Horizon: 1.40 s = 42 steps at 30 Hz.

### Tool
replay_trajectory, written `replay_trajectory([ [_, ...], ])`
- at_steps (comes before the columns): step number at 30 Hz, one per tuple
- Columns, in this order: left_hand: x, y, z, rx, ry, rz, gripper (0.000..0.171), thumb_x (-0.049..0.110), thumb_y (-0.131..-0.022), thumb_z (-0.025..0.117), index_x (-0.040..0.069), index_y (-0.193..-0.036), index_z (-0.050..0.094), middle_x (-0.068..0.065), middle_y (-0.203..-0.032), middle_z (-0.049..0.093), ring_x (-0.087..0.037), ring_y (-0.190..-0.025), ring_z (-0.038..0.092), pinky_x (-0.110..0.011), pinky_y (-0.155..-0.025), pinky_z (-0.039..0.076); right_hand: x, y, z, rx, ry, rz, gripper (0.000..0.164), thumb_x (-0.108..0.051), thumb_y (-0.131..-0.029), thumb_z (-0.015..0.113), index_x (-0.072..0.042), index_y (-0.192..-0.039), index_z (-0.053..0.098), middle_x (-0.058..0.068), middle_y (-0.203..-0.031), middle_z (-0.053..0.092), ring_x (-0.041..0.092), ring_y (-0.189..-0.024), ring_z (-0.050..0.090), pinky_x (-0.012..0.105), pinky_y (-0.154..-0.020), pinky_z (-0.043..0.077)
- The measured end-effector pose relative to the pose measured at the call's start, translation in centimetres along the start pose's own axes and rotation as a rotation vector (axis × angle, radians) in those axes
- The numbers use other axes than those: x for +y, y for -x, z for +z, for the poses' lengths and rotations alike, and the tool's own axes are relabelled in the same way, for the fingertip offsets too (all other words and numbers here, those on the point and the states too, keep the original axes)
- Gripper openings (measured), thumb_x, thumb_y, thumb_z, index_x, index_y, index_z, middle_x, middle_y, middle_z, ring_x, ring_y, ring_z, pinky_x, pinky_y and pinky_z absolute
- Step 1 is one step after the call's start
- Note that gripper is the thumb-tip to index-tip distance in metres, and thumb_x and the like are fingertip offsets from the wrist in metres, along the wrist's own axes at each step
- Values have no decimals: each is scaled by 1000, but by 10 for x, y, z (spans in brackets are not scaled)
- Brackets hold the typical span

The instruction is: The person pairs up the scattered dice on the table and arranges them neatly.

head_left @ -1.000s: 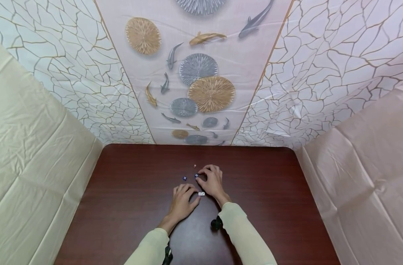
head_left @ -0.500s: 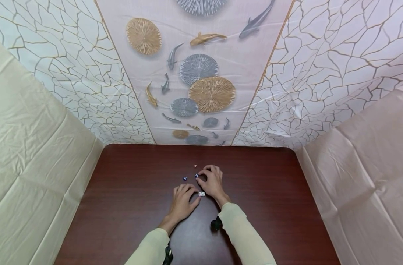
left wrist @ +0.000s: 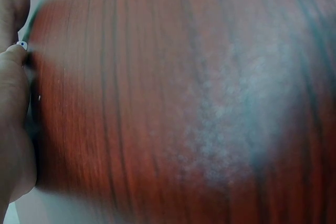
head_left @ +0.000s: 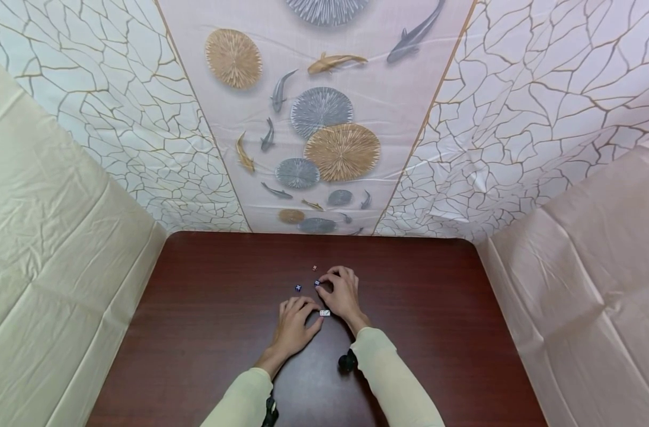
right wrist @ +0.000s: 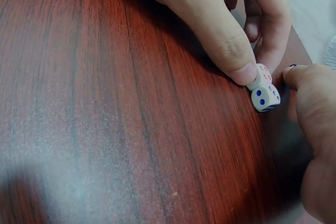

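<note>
My left hand [head_left: 294, 325] pinches one of two white dice between thumb and index finger. In the right wrist view, that die [right wrist: 265, 75] has red pips, and a white die with blue pips [right wrist: 266, 98] sits right against it. My right hand [head_left: 343, 292] is just beyond, its thumb and index finger pinching a small blue-looking die [head_left: 316, 283]. Only a sliver of this die shows past the fingers in the right wrist view. To its left lies another blue-looking die [head_left: 298, 288], and farther back a small reddish die [head_left: 315, 268].
Everything rests on a dark reddish-brown wooden table [head_left: 212, 356]. A patterned cloth [head_left: 313, 196] hangs behind its far edge, and beige padded panels [head_left: 63, 267] flank both sides. Each wrist carries a dark camera mount [head_left: 348, 362].
</note>
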State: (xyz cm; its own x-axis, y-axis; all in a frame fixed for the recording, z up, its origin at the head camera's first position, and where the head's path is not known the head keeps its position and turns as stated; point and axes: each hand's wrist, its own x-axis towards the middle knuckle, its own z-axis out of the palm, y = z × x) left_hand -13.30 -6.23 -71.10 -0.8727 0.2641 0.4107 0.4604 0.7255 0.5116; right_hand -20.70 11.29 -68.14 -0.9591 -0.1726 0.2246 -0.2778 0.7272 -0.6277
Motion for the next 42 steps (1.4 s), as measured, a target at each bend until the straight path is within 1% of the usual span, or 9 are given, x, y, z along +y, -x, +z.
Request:
replay_trajectory([
  [10, -1, 0, 0, -34, 34, -30, 17, 28, -101, 88, 20, -113, 82, 0, -123, 76, -28, -116, 65, -54, -104, 44, 7, -2, 0, 18, -85, 17, 15, -19, -100, 88, -12, -113, 86, 13, -133, 70, 41, -134, 55, 66, -117, 35],
  [13, -1, -1, 0, -1, 16, -7, 18, 27, -98, 91, 20, -112, 82, 1, -121, 76, -26, -113, 65, -52, -102, 44, 1, -3, -9, 9, -66, 24, 16, -17, -100, 87, -10, -114, 86, 15, -133, 70, 41, -134, 56, 64, -114, 38],
  [16, -3, 0, 2, 51, -6, 33, 19, 26, -95, 92, 20, -110, 81, 2, -118, 76, -24, -110, 65, -51, -99, 45, 0, -4, -13, 40, -63, 9, 15, -16, -98, 89, -9, -112, 86, 15, -130, 71, 40, -131, 57, 63, -108, 39],
  [21, -6, 1, 6, 73, 4, 53, 20, 25, -95, 92, 20, -110, 80, 2, -118, 75, -23, -108, 64, -50, -98, 43, 2, -4, -22, 20, -95, 27, 15, -17, -101, 87, -10, -113, 86, 14, -133, 71, 40, -135, 55, 66, -113, 38],
  [23, -6, 1, 5, 60, 14, 43, 19, 26, -96, 91, 21, -111, 81, 2, -118, 75, -24, -109, 64, -50, -99, 43, 3, -2, -26, 0, -99, 42, 15, -18, -102, 86, -11, -115, 86, 13, -135, 70, 39, -138, 55, 68, -119, 37],
  [26, -4, 1, 3, 35, 26, 22, 19, 28, -97, 90, 21, -112, 81, 1, -120, 76, -25, -111, 65, -52, -100, 44, 5, 0, -32, -7, -96, 48, 16, -19, -102, 86, -12, -116, 85, 12, -136, 70, 38, -139, 55, 68, -122, 37],
  [32, -2, 1, 0, -2, 37, -6, 18, 28, -99, 90, 20, -114, 82, 0, -121, 76, -27, -112, 66, -54, -102, 45, 9, 6, -38, 8, -95, 20, 17, -18, -101, 87, -10, -116, 85, 13, -133, 72, 38, -134, 57, 63, -119, 40],
  [38, -2, 1, 0, -23, 38, -23, 19, 29, -99, 89, 20, -115, 82, 0, -122, 76, -29, -114, 66, -55, -104, 44, 10, 13, -43, -10, -103, 5, 19, -18, -103, 86, -9, -119, 85, 14, -131, 73, 38, -131, 59, 63, -118, 43],
  [42, -1, 1, 0, -7, 43, -14, 19, 27, -99, 90, 20, -114, 82, 0, -122, 77, -28, -114, 66, -55, -103, 44, 10, 17, -45, -13, -97, -9, 20, -18, -102, 86, -9, -120, 85, 14, -130, 73, 38, -129, 60, 62, -118, 44],
])
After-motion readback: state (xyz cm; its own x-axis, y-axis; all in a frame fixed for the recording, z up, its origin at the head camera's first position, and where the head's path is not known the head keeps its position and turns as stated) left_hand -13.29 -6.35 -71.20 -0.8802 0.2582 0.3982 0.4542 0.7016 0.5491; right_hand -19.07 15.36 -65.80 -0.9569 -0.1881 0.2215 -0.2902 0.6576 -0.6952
